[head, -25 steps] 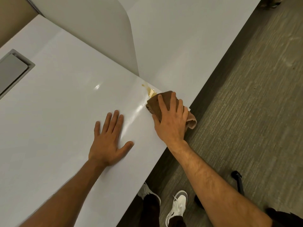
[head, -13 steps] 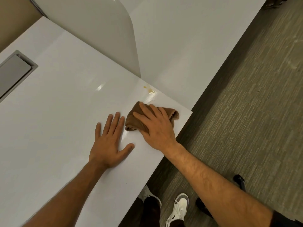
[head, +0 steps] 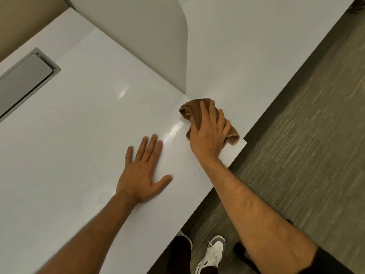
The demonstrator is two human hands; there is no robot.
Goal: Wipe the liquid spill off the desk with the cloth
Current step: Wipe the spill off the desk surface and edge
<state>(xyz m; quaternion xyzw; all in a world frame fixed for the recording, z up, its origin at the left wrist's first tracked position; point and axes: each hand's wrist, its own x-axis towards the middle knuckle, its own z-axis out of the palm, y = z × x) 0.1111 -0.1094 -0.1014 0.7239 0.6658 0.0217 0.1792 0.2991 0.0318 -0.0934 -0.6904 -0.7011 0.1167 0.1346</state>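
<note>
You are looking down at a glossy white tabletop (head: 83,123) from above, standing at its near right edge.

Your right hand (head: 209,133) lies on top of a bunched brown cloth (head: 189,111), fingers spread and pointing away from you, pressing it flat onto the far right corner of the surface, just beside the foot of a curved grey divider panel (head: 150,46). The grip here is a downward press with the fingers apart over the fabric, not a clamp around it; the thumb side is tucked against the cloth's near edge, and part of the cloth spills out from under the little-finger side towards the tabletop's edge.

No yellow liquid shows: if any spill remains, it is under the cloth. A shiny wet streak (head: 173,133) runs across the surface just to the left of the cloth, between your two hands.

Your left hand (head: 142,175) rests palm down and flat on the tabletop, fingers straight and slightly apart, holding nothing. It seems placed there to steady you as you lean across.

A grey recessed cable hatch (head: 23,80) sits at the far left. Below the edge, grey carpet (head: 296,135) and a white trainer (head: 213,252) are visible.
</note>
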